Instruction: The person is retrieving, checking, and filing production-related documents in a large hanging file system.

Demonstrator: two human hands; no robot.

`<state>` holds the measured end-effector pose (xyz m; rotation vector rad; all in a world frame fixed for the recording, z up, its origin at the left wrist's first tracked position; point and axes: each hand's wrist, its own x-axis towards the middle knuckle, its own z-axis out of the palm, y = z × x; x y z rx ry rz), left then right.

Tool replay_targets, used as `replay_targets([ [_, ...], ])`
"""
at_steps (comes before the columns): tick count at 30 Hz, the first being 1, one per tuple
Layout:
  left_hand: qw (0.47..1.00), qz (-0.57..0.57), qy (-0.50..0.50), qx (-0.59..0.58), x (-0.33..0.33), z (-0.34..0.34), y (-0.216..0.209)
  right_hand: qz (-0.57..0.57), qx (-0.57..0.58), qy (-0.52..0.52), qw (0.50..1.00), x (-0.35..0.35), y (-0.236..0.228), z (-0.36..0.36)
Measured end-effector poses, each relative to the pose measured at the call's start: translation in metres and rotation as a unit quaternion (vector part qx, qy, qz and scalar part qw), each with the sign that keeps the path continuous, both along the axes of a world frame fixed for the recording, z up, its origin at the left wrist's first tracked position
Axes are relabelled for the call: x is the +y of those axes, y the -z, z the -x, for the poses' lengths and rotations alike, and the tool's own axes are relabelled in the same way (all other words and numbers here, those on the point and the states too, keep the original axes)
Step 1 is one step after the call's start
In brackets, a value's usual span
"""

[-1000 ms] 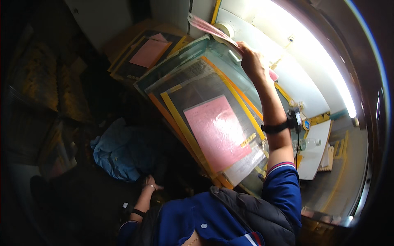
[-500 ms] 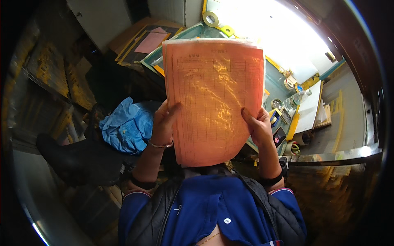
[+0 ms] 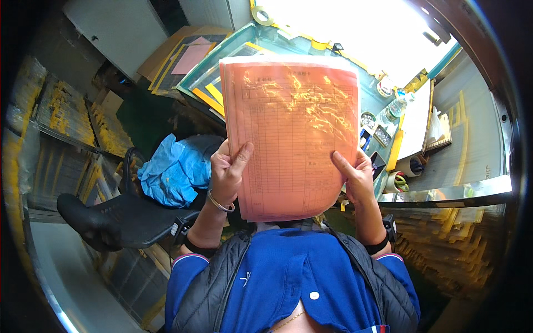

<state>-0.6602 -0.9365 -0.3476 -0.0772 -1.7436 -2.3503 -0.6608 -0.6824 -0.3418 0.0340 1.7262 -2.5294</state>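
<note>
glass-topped worktable (image 3: 277, 43) runs from the far left toward the right under bright white light, a tape roll (image 3: 270, 20) at its far edge and a clear bottle (image 3: 395, 109) on its right side. before the person's chest, in front of the table's near edge, a stack of pink printed forms (image 3: 294, 144) is held up, its top face glossy. the left hand (image 3: 229, 173) is closed on the stack's left edge, thumb flat on the front; the right hand (image 3: 357, 175) pinches the right edge likewise, fingers mostly hidden behind. to the left, a crumpled blue cloth (image 3: 175, 171) lies on a black chair (image 3: 144, 222). at far left lies another pink sheet (image 3: 191, 55).
</note>
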Motion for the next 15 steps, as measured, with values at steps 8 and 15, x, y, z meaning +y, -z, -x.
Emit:
replay_targets([
  [8, 0.999, 0.026, -0.014, 0.029, 0.016, 0.008, 0.008, -0.050, 0.064, 0.067, 0.994, 0.004, -0.005, -0.004],
  [15, 0.999, -0.030, -0.023, 0.017, 0.017, 0.008, 0.015, -0.094, 0.139, 0.185, 0.968, 0.020, 0.007, -0.011],
])
